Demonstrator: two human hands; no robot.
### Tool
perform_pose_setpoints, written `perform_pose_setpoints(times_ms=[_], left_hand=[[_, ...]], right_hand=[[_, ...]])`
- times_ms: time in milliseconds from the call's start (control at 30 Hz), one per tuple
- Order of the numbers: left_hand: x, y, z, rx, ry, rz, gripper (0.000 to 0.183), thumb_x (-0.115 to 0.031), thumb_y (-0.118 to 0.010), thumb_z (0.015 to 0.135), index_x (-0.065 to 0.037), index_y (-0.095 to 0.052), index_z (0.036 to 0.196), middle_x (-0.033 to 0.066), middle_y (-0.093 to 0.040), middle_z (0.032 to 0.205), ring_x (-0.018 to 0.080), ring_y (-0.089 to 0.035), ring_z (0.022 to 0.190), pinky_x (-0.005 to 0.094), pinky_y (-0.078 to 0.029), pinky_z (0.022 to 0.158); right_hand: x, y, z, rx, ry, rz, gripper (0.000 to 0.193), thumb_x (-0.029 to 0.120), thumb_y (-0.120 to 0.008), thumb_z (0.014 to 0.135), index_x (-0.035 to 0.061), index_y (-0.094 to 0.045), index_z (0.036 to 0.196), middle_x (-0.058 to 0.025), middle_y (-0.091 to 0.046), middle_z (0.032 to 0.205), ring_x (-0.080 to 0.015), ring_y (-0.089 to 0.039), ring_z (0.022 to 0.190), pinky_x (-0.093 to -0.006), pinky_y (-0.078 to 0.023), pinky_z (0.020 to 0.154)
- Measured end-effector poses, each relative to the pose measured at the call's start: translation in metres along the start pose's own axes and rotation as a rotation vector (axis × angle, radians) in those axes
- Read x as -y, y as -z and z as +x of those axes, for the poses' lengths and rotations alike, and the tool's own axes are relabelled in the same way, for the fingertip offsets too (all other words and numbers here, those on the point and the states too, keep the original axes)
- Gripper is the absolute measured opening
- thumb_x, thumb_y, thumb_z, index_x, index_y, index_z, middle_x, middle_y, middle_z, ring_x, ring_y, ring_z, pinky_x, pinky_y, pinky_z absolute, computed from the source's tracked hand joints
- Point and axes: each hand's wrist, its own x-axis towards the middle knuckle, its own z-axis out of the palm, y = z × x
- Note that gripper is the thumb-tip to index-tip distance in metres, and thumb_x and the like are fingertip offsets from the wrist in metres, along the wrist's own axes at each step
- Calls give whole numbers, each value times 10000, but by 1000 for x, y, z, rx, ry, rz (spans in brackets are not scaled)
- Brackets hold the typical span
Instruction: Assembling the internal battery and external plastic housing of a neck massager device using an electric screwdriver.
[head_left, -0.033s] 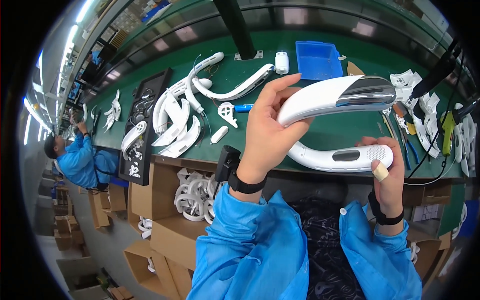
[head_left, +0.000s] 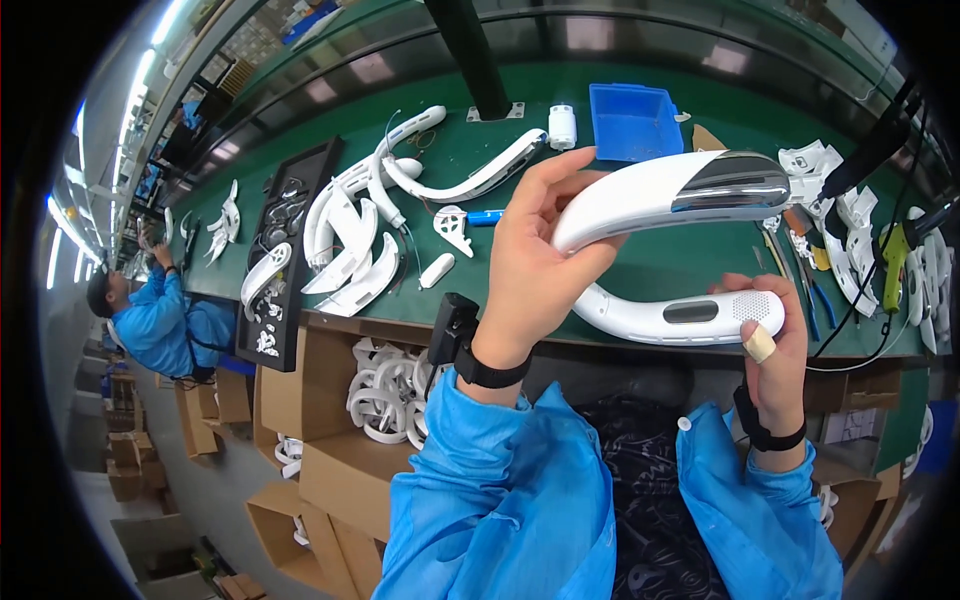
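Note:
A white U-shaped neck fan (head_left: 625, 205) is held up over the front of the bench, its open side to the right. My left hand (head_left: 540, 255) wraps round its bend, with the thumb below and the fingers above and behind. One arm of it ends in a glossy dark, mirror-like panel. On the other arm are a dark oval window and a dotted grille. My right hand (head_left: 775, 335) grips that grille end, the thumb in front and the other fingers partly hidden behind. A beige wrap covers the right thumb.
White curved shells (head_left: 350, 240) and a black tray (head_left: 290, 250) lie on the green bench to the left. A blue bin (head_left: 635, 122) stands behind; pliers (head_left: 822, 300) and a green glue gun (head_left: 893, 265) are at right. Boxes (head_left: 345, 480) sit below; a person (head_left: 165, 320) works far left.

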Motion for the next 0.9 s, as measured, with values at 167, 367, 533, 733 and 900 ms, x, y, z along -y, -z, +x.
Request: perform_pose_setpoints(times_ms=[167,367,533,733,900], left_hand=[[28,-9,-12,-134,64,-113,645,-46,-753,862,-47,-481,1447,140,-644,1282,236,-646,1155,390,-523,1020],[20,-3,-21,-213,152,-495,317,-111,-635,918,-11,-554,1207,-18,-461,797,68,-404,646,248,-344,591],[0,-4,-13,-156,81,-466,294,-72,-591,881,4,-550,1162,-10,-452,779,71,-371,632,244,-329,573],[-11,-6,-13,-115,-22,-329,308,-35,-567,829,-3,-558,1136,13,-497,812,84,-357,627,251,-314,572],[-14,-1,-16,-66,-52,-282,314,-30,-566,826,-20,-560,1140,19,-484,814,84,-357,635,248,-311,580]], right_hand=[[0,-2,-1,-74,-22,109,432,67,-694,904,50,-496,1287,-219,-636,1301,-359,-621,1250,-485,-499,1069],[-5,-18,11,73,16,167,442,72,-695,930,50,-472,1311,-243,-602,1373,-342,-595,1295,-460,-486,1088],[2,-11,9,149,-38,70,464,65,-675,942,51,-445,1345,-224,-552,1444,-255,-586,1283,-379,-492,1072],[1,-11,5,179,-20,46,468,69,-676,938,51,-445,1344,-209,-572,1416,-244,-588,1275,-374,-492,1067],[-1,-13,4,181,-2,52,455,81,-675,942,50,-450,1336,-199,-587,1392,-236,-589,1268,-370,-494,1062]])
